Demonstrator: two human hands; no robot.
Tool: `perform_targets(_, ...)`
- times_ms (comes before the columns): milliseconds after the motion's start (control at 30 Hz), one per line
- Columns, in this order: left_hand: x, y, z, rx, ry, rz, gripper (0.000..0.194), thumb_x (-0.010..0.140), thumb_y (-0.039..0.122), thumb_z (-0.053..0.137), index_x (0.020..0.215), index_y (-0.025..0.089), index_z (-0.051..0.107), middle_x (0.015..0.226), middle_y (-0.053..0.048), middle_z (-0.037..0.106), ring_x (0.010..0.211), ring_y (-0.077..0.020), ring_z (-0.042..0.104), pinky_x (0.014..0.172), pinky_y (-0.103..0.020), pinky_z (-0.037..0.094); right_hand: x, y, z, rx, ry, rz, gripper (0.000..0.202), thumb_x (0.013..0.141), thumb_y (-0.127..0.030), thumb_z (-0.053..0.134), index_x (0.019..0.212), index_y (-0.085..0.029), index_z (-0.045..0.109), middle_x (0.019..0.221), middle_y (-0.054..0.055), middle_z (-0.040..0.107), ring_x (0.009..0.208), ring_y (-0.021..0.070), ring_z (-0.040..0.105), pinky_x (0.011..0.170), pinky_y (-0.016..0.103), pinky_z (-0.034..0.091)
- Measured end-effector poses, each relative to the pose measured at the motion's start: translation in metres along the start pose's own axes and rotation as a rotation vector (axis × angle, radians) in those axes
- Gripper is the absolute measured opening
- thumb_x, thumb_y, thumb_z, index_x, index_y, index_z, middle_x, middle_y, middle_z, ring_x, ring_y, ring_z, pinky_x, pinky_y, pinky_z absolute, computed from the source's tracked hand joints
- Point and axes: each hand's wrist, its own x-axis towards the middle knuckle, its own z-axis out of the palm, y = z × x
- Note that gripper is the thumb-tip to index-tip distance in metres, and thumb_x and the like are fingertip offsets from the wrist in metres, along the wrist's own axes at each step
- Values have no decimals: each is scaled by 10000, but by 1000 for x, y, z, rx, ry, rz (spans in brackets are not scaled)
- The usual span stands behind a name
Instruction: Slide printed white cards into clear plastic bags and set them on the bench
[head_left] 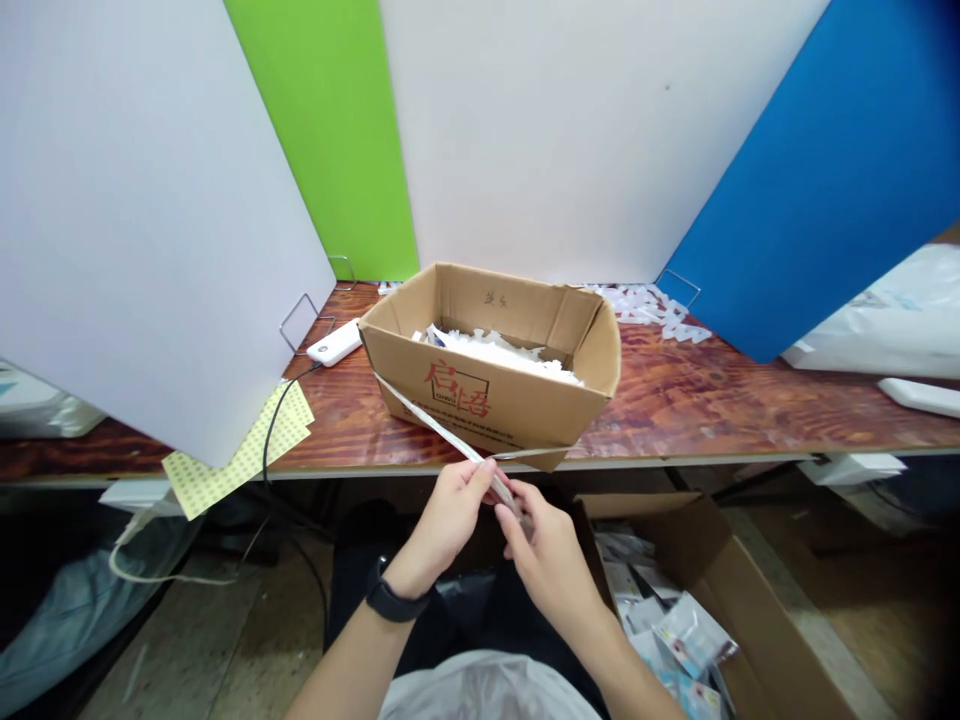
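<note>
From the head camera, both hands meet just below the front edge of the desk (675, 400). The left hand (450, 510), with a black watch (394, 600) on its wrist, pinches a long pale strip (435, 425) between thumb and fingertips. The right hand (547, 560) is closed on the same strip just beside it, fingers curled around the near end. The strip runs up and left from the hands, across the front face of an open cardboard box (495, 390), to the box's front left corner; whether it is stuck there I cannot tell.

The box stands on the desk near its front edge, with red print on its front and white paper scraps (495, 350) inside. A white power bank (335, 343) lies to the left of the box, with a black cable (274, 420) running off the front edge. A yellow sheet (240, 455) overhangs that edge further left. More white scraps (652, 305) lie at the back edge, right of the box. A second open carton (750, 600) with small packets sits on the floor at the right.
</note>
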Motion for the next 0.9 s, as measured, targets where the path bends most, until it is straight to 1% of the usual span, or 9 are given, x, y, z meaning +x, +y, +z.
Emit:
perform_targets(100, -7, 0, 1, 7, -9, -5, 302, 782, 381, 562, 656, 126, 665, 583, -51, 660, 543, -146, 591, 570, -251, 458, -4, 2, -5, 19, -22, 30, 269, 901, -309, 398, 840, -170, 621, 498, -37, 490, 447, 102, 472, 458, 208, 362)
perform_targets(200, -15, -4, 0, 5, -15, -13, 289, 783, 385, 561, 816, 119, 671, 548, -36, 648, 464, -127, 569, 485, -234, 447, -4, 8, -12, 49, 36, 77, 308, 897, -350, 405, 789, -163, 625, 470, -50, 428, 431, 95, 417, 444, 214, 308)
perform_targets(233, -17, -5, 0, -7, 1, -9, 314, 790, 378, 554, 956, 126, 640, 536, -20, 643, 439, -122, 559, 462, -229, 442, -4, 10, -13, 57, 44, 90, 311, 895, -357, 406, 790, -161, 624, 471, -52, 419, 434, 94, 408, 446, 215, 302)
perform_targets(300, -19, -7, -1, -39, 45, -18, 481, 798, 364, 544, 1219, 143, 468, 544, -2, 652, 425, -126, 567, 444, -230, 450, -4, 13, -15, 65, 54, 100, 307, 892, -360, 408, 807, -158, 622, 480, -52, 413, 441, 96, 403, 452, 218, 299)
perform_targets(367, -19, -8, -3, -61, 87, -71, 594, 784, 348, 563, 1291, 130, 346, 598, -24, 682, 476, -147, 612, 477, -247, 483, -5, 16, -15, 92, 47, 92, 282, 890, -351, 411, 865, -156, 613, 501, -50, 435, 460, 100, 423, 466, 217, 313)
perform_targets(467, -19, -8, -6, -50, 152, -133, 500, 763, 333, 586, 1167, 111, 395, 635, -55, 696, 556, -176, 658, 546, -281, 519, -6, 20, -13, 144, 49, 84, 230, 885, -334, 422, 909, -160, 571, 532, -45, 478, 489, 106, 463, 494, 218, 343)
perform_targets(600, -21, -6, -10, -8, 263, -50, 378, 764, 335, 590, 1057, 155, 432, 601, -16, 683, 530, -170, 653, 539, -279, 510, -5, 30, -12, 156, 108, 115, 192, 859, -337, 474, 795, -167, 539, 528, -41, 507, 483, 105, 476, 501, 220, 358)
perform_targets(800, -20, 4, -17, -87, 156, -225, 176, 667, 174, 664, 810, 74, 642, 759, -145, 714, 713, -236, 676, 624, -328, 534, -4, 43, -7, 184, 116, 164, 247, 826, -376, 514, 774, -149, 599, 549, -7, 570, 411, 103, 471, 419, 216, 363)
perform_targets(900, -14, 3, -15, -178, 195, -228, 125, 622, 72, 599, 740, 90, 638, 639, -79, 680, 534, -134, 614, 508, -237, 500, -8, 48, -1, 202, 99, 165, 252, 843, -362, 472, 826, -144, 597, 589, 11, 600, 418, 110, 486, 425, 223, 388)
